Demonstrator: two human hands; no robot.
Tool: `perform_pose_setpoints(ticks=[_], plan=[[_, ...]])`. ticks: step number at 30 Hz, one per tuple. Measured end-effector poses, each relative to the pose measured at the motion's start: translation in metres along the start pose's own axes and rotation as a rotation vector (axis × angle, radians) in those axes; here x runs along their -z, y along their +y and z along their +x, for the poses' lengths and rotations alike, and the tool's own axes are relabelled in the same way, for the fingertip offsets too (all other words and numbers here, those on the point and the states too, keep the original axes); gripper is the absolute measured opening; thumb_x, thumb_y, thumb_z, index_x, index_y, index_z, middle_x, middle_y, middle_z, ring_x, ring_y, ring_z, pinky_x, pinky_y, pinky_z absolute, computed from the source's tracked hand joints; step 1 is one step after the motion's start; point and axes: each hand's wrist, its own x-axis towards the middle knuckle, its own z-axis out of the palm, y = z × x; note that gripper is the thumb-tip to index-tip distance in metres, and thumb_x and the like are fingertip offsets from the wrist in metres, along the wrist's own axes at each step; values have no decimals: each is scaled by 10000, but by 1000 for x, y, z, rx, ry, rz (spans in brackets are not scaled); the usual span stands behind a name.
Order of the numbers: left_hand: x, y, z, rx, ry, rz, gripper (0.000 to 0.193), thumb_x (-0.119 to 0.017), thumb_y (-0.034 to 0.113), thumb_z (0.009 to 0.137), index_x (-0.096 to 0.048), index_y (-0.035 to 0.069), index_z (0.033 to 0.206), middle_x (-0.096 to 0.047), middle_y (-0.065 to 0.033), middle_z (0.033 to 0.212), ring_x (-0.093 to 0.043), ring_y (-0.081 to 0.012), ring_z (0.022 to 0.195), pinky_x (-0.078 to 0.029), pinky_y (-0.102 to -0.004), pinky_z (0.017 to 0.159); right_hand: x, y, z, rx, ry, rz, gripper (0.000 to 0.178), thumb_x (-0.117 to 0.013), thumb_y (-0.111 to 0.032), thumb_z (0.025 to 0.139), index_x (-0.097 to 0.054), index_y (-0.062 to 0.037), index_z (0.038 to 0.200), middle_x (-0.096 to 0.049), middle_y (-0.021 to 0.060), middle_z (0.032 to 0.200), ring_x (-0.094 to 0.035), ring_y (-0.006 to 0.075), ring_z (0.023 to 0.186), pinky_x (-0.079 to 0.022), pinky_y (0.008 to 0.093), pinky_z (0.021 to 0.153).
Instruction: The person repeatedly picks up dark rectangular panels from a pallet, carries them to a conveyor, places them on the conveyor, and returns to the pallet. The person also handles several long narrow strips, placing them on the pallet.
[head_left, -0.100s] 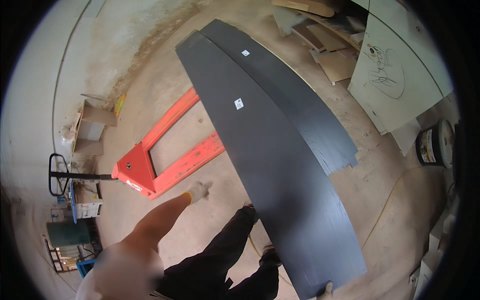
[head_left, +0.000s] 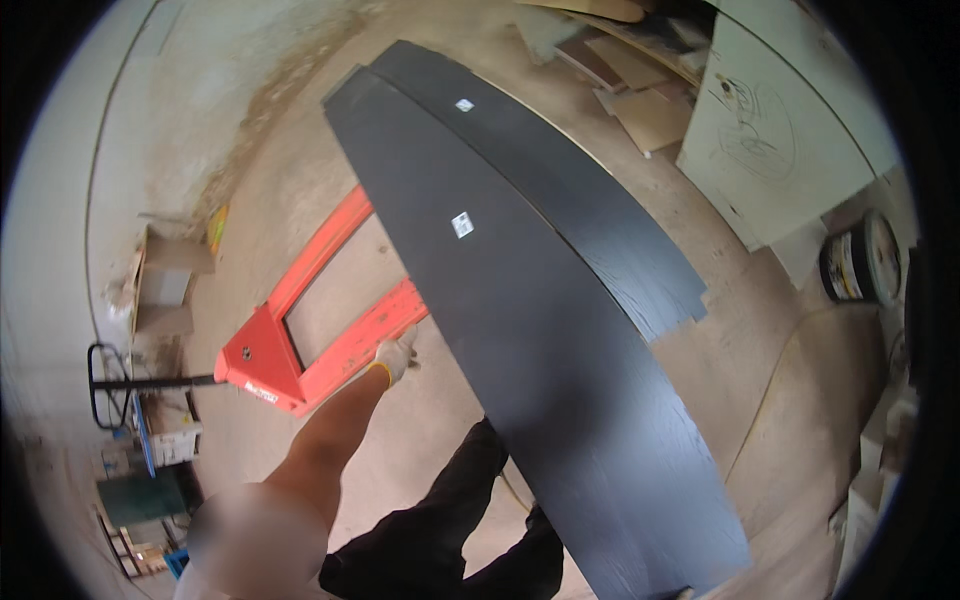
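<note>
A long dark grey panel [head_left: 520, 330] slants from the far left to the lower right, a small white label on its face. It overlaps a second dark grey panel [head_left: 560, 190] on its right, which also bears a label. My left hand [head_left: 397, 357], in a whitish glove, hovers near a red pallet jack fork, left of the upper panel and apart from it. Its fingers are loosely spread and hold nothing. Of my right hand [head_left: 684, 594] just a sliver shows at the bottom rim, at the upper panel's near end; its grip is mostly cut off.
The red pallet jack [head_left: 268, 355] has forks running to the panels and a black handle [head_left: 108, 385] at the left. A black bucket [head_left: 862, 258] stands right. Large pale boards [head_left: 745, 140] and loose board offcuts [head_left: 640, 105] lie at the far right. A hose or cord [head_left: 770, 390] curves across the floor.
My left hand has moved up toward the pallet jack fork. My right hand has slipped lower, nearly out of the picture. The view has shifted a little, and the panels sit further left.
</note>
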Motion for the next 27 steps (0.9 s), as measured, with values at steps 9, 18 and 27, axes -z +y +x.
perform_pose_setpoints(ticks=[9, 18, 27], plan=[[33, 123, 11, 64, -375, -742, 862, -597, 646, 1071, -449, 8, 1633, -509, -154, 1660, -474, -349, 1526, -403, -559, 1269, 74, -74, -168, 321, 408, 80, 765, -491, -576, 1132, -482, 8, 1626, -525, 176, 1612, -499, 310, 1447, -368, 472, 1254], [126, 152, -144, -131, -754, -881, 752, -542, 600, 1113, -396, 140, 1690, -409, -67, 1746, -379, -326, 1588, -286, -593, 1312, 262, -101, -329, 588, 898, 131, 595, -541, -401, 1156, -484, -56, 1637, -596, 164, 1550, -578, 293, 1396, -440, 421, 1218], [200, 111, -293, -97, -932, -990, 731, -523, 645, 1104, -485, 128, 1620, -505, -82, 1658, -477, -333, 1507, -376, -600, 1254, 381, -40, -616, 667, 1032, 487, 722, -400, -510, 1176, -444, 38, 1643, -492, 207, 1660, -476, 332, 1491, -333, 425, 1287]])
